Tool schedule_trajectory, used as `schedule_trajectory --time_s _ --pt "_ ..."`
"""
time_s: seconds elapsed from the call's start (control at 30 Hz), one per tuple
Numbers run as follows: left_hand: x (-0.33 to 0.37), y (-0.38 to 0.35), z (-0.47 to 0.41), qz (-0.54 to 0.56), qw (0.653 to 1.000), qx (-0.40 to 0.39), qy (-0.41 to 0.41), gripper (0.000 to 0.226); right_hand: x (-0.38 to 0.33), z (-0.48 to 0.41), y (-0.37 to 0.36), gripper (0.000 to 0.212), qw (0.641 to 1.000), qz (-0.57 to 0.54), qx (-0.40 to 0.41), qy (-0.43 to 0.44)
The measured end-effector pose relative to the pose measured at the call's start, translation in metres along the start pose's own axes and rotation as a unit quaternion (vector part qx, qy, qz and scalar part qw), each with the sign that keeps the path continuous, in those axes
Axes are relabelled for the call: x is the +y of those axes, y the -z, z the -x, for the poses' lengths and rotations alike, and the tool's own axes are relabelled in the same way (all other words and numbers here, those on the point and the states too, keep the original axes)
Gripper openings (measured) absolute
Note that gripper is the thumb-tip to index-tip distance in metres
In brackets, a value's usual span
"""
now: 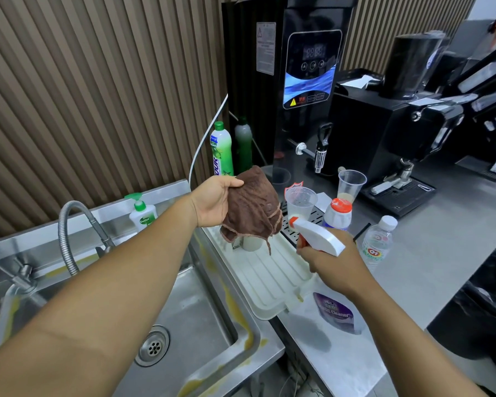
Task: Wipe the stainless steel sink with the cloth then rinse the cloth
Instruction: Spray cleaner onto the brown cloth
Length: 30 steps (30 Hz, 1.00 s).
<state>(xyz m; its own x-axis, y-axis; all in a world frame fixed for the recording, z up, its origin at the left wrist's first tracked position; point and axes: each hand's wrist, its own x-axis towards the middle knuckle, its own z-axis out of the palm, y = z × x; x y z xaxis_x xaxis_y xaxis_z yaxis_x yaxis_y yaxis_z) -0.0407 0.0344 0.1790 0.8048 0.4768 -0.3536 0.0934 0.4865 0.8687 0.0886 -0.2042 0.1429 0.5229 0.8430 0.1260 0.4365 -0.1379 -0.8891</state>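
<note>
The left hand (215, 202) grips a crumpled brown cloth (252, 207), thumb over its top edge, and holds it in the air above the white drain tray (269, 279). The cloth bulges out at 3 o'clock of the palm, with a loose thread hanging at 6. At 4 o'clock of the cloth, the right hand (332, 265) is wrapped round the neck of a spray bottle (318, 236), whose orange nozzle points at the cloth from just beside it. The stainless steel sink (195, 316) lies at 7 o'clock of both hands, with yellowish streaks (242, 319) along its right rim. The step in hand looks like loading the cloth with cleaner; wiping has not begun. Next, the bottle wants setting down on the counter at 3 o'clock, and the cloth must go down at 7 o'clock onto the stained rim.
</note>
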Motion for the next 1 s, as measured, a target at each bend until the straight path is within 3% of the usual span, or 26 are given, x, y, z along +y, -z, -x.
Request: schedule_trajectory --time_s 0.03,0.23,0.4,0.63,1.0 --pt "-0.001 -0.001 -0.001 0.001 1.000 0.002 -0.002 0.037 -0.002 0.001 -0.004 0.003 1.000 0.007 -0.015 0.012" --pt "-0.001 -0.003 -0.003 0.010 1.000 0.006 -0.006 0.037 0.000 0.000 -0.016 0.026 0.998 0.037 -0.033 0.024" --pt "0.001 0.000 -0.001 0.008 1.000 0.006 -0.008 0.037 0.003 -0.005 -0.010 0.027 0.999 0.050 0.015 0.014" --pt "-0.006 0.001 -0.002 0.001 1.000 -0.004 -0.003 0.040 -0.011 -0.017 -0.002 0.009 0.996 -0.007 0.089 0.008" --pt "-0.005 -0.002 -0.005 0.005 1.000 0.000 -0.019 0.041 -0.008 -0.009 -0.016 0.009 1.000 0.004 0.024 0.019"
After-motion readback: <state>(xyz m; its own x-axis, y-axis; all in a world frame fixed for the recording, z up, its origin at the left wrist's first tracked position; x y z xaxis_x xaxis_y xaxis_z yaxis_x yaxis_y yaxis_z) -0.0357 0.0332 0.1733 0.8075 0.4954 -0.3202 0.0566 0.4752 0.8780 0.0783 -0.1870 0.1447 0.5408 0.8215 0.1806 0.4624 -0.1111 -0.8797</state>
